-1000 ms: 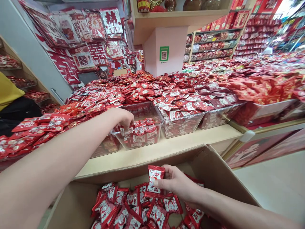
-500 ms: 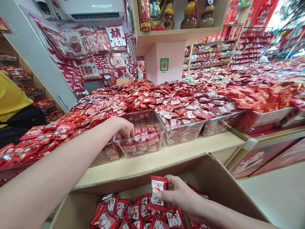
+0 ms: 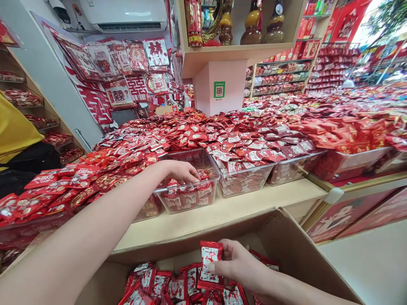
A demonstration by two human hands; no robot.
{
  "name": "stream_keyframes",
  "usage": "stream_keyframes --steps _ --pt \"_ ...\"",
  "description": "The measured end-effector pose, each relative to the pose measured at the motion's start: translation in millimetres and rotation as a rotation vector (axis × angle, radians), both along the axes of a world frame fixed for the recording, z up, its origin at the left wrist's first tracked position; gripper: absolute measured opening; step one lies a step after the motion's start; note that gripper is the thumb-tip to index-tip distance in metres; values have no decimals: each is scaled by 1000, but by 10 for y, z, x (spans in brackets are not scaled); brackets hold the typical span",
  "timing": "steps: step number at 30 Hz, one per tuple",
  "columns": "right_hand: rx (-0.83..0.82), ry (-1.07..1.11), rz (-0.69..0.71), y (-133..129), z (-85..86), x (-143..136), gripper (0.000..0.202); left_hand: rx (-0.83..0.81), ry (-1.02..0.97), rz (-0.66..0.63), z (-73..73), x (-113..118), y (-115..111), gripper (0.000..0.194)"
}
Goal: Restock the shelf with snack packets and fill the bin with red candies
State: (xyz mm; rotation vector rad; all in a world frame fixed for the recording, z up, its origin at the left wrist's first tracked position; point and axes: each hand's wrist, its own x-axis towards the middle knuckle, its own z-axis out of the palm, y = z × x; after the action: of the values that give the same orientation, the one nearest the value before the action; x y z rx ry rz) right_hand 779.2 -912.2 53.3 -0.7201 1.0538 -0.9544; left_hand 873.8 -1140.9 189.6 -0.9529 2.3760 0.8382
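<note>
My left hand is inside the front of a clear plastic bin, over small red packets; its fingers are bent downward and apart, and nothing shows in them. Between the thumb and fingers of my right hand is a red and white packet, held upright above an open cardboard box. More red and white packets lie loose in that box.
Beside the bin stands another clear bin heaped with packets, on a pale wooden counter. Red packets pile up at left. A person in yellow is at the left edge. A shelf overhangs behind.
My left hand has moved right and slightly up within the bin, and its fingers show more. My right hand still holds the packet in nearly the same place.
</note>
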Motion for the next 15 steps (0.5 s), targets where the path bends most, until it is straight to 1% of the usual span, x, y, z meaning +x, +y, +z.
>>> stream_keyframes --steps 5,10,15 --pt "-5 43 -2 -3 -5 -8 28 72 13 -35 -83 -141 30 41" --pt "13 71 1 -31 -11 -7 29 87 44 -66 -139 -141 -21 37" --pt "-1 55 23 -46 -29 6 31 146 52 -59 -187 -133 -69 36"
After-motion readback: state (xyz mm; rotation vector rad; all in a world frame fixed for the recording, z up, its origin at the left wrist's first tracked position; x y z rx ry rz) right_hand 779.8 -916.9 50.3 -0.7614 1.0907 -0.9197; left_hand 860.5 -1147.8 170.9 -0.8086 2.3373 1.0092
